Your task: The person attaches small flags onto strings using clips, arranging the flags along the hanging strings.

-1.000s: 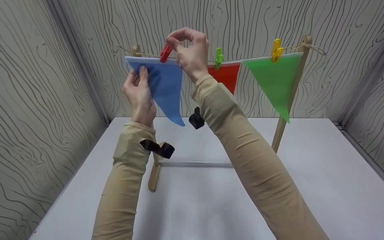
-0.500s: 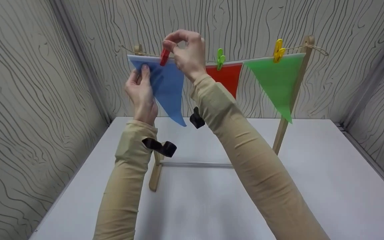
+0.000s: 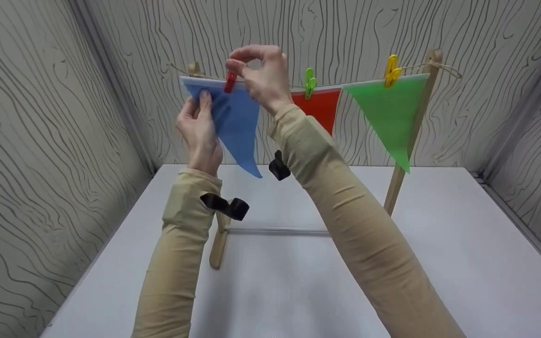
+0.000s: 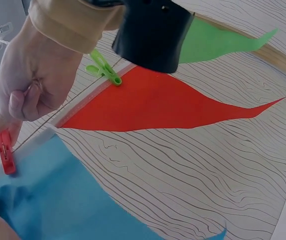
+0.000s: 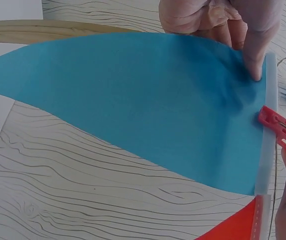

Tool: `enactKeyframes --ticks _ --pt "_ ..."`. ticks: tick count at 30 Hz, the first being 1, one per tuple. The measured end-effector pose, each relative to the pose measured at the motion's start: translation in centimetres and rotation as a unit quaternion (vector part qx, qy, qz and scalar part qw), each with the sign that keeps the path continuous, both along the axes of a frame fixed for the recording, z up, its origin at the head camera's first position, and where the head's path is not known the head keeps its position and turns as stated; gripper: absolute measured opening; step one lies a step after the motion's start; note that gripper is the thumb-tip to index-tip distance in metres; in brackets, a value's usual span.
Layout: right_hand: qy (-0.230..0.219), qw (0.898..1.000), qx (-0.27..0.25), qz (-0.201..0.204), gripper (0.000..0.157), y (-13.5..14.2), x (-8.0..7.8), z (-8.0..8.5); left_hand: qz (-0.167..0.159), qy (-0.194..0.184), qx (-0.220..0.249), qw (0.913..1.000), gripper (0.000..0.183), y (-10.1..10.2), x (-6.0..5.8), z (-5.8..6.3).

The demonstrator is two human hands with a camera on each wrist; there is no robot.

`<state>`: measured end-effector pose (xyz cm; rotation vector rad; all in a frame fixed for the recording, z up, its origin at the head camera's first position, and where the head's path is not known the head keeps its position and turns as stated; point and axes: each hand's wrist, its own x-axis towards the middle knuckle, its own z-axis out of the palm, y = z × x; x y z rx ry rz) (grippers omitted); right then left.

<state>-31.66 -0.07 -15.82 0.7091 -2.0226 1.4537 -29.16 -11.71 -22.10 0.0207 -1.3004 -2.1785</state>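
A blue triangular pennant (image 3: 237, 117) hangs at the left end of a string (image 3: 209, 76). My left hand (image 3: 200, 129) pinches it near its upper left corner, thumb on the front and fingers behind. My right hand (image 3: 266, 77) pinches the top of a red clothespin (image 3: 230, 81) between thumb and fingertips. In the right wrist view the tip of the red clothespin (image 5: 280, 129) sits over the pennant's white top edge (image 5: 271, 100). Beside it hangs a red pennant (image 3: 320, 108) under a green clothespin (image 3: 310, 83), partly hidden by my right arm.
A green pennant (image 3: 392, 112) hangs at the right from a yellow clothespin (image 3: 391, 71). Wooden posts, the right post (image 3: 416, 131) in plain sight, hold the string above a white table (image 3: 463, 263). A rod (image 3: 275, 232) joins them low down. Patterned walls (image 3: 345, 33) enclose the table.
My right hand has moved slightly left and down with the red clothespin, which now stands more upright over the blue pennant's top edge. My left hand keeps its pinch on the pennant.
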Motion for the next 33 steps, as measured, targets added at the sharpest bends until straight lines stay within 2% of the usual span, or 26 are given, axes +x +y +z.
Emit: enactKeyframes --ticks 7,14,24,29,33 --pt "-0.034 0.999 0.001 0.020 0.029 0.2 0.3 -0.1 0.000 -0.001 0.014 0.9999 0.038 -0.1 0.0 -0.1" --pt "-0.056 0.997 -0.013 0.049 0.037 0.4 0.5 -0.3 0.008 -0.002 0.002 1.0000 0.039 -0.3 0.3 -0.5" --pt "-0.068 0.996 -0.027 0.053 0.047 1.0 0.6 -0.7 0.045 -0.017 0.017 0.9987 0.037 -0.4 0.3 -0.9" --pt "-0.062 0.995 -0.047 0.069 0.047 1.3 0.7 -0.8 0.075 -0.012 0.014 0.9970 0.035 -0.6 0.4 -1.2" --pt "-0.052 0.994 -0.059 0.081 0.046 1.6 0.7 -1.2 0.087 0.002 0.017 0.9961 0.031 -0.7 0.6 -1.5"
